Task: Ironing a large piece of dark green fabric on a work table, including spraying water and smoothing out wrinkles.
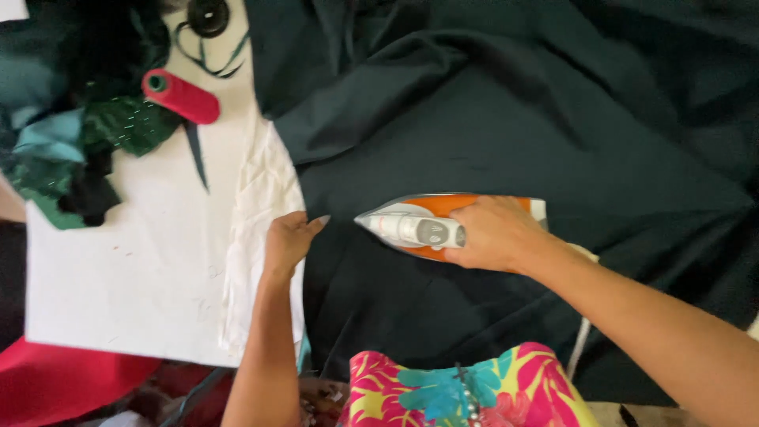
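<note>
Right hand (496, 235), centre of the frame: fingers clenched around the handle of the iron (427, 227). The iron is orange and white, lying flat on the dark cloth (514, 134) with its tip pointing toward the left of the frame. Its cord (582, 340) runs down toward the lower edge, partly hidden by the forearm.

Left hand (289, 239), just left of the iron's tip and apart from it: fingers released and stretched flat, palm down, resting where the edge of the dark cloth meets a white cloth (265, 198). It grasps nothing.

The dark cloth fills the centre and right of the frame — creased and folded along the top, smoother around the iron.

White cloth lies crumpled along the right edge of a white board (134, 269), left of centre.

Upper left — a red thread spool (180, 96) lies on its side on the board, beside a heap of green scraps (71, 150). A black button (209, 16) sits at the top edge.
</note>
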